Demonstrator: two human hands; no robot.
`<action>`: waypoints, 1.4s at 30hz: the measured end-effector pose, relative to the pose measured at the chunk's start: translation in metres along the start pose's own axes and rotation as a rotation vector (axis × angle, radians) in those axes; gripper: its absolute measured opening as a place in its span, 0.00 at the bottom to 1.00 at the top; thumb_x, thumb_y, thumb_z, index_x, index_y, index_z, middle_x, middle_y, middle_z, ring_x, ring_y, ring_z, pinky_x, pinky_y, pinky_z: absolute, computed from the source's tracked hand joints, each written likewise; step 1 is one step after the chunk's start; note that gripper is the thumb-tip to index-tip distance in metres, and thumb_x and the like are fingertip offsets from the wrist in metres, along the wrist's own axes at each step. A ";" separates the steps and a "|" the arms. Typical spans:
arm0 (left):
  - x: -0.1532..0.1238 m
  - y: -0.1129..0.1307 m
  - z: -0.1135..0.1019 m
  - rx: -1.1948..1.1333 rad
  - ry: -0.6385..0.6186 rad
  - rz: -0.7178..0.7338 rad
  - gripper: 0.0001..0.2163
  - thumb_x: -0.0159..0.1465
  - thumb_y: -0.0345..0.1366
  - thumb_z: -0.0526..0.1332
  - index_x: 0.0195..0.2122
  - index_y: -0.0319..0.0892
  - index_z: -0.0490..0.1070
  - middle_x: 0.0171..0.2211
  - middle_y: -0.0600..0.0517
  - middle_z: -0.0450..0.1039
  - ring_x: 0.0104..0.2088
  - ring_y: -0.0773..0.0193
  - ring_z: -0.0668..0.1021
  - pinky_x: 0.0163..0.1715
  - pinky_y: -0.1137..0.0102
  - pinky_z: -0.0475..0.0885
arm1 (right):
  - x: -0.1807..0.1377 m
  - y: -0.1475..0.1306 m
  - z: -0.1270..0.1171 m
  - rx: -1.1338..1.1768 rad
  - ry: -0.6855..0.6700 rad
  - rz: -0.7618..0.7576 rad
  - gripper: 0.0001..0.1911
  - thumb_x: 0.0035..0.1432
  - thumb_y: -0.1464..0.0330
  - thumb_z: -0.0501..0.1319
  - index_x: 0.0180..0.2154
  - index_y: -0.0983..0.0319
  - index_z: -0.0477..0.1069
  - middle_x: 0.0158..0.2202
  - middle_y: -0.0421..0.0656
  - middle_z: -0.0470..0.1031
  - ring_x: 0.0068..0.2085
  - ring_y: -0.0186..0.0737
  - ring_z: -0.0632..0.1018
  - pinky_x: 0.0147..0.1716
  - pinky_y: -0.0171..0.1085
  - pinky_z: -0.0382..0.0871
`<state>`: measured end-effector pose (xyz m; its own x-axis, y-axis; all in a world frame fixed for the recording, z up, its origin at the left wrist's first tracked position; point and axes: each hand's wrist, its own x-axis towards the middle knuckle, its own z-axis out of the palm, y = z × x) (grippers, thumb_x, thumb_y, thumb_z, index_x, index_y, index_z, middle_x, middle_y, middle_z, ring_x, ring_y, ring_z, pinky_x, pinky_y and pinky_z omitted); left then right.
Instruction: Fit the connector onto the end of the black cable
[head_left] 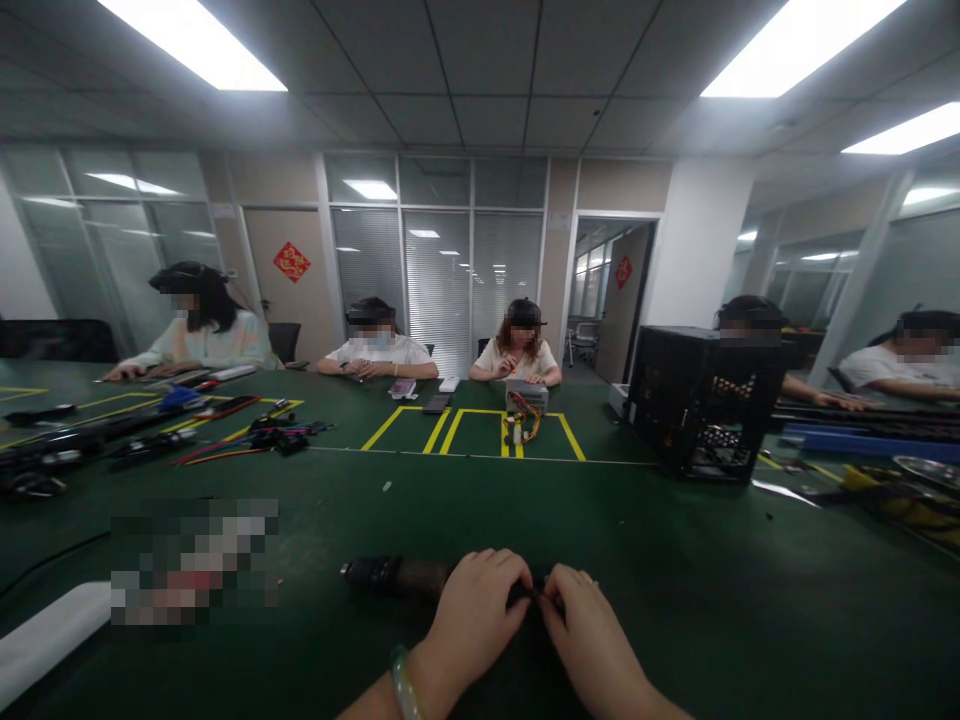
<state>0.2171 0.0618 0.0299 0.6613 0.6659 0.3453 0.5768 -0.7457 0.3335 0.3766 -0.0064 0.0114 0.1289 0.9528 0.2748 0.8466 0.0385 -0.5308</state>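
Both of my hands rest close together on the green table mat near its front edge. My left hand (476, 605), with a green bangle at the wrist, is curled over a dark, elongated object (394, 576) that sticks out to its left. My right hand (581, 625) pinches a small dark part where the two hands meet; I cannot make out what that part is. The fingers of both hands are closed.
A black open computer case (701, 400) stands at the right. Bundles of cables (247, 440) lie at the left, and a small unit with coloured wires (525, 405) sits inside yellow tape marks. Several other people sit around the far and side edges. A white flat item (49, 635) lies at the lower left.
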 end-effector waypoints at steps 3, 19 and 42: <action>0.000 0.000 0.000 -0.015 -0.004 -0.003 0.06 0.60 0.30 0.63 0.37 0.47 0.69 0.37 0.58 0.72 0.40 0.61 0.72 0.41 0.66 0.61 | 0.002 0.004 0.002 0.025 -0.001 -0.020 0.07 0.60 0.74 0.54 0.31 0.59 0.66 0.32 0.39 0.71 0.34 0.41 0.71 0.35 0.38 0.60; 0.000 -0.004 0.000 -0.061 -0.016 -0.005 0.06 0.60 0.31 0.63 0.37 0.47 0.70 0.37 0.58 0.72 0.40 0.62 0.71 0.41 0.66 0.60 | 0.010 0.014 -0.006 0.029 -0.053 -0.065 0.06 0.58 0.74 0.57 0.30 0.59 0.67 0.31 0.37 0.71 0.34 0.37 0.72 0.35 0.34 0.60; 0.001 -0.006 0.007 -0.094 0.013 0.010 0.05 0.60 0.30 0.62 0.36 0.46 0.70 0.36 0.57 0.71 0.39 0.61 0.71 0.41 0.65 0.59 | 0.009 0.011 -0.004 0.062 -0.071 0.000 0.05 0.57 0.74 0.58 0.30 0.59 0.69 0.31 0.37 0.72 0.33 0.37 0.73 0.32 0.33 0.60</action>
<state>0.2173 0.0671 0.0220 0.6604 0.6590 0.3599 0.5220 -0.7475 0.4108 0.3890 0.0015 0.0112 0.0905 0.9716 0.2186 0.8130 0.0547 -0.5797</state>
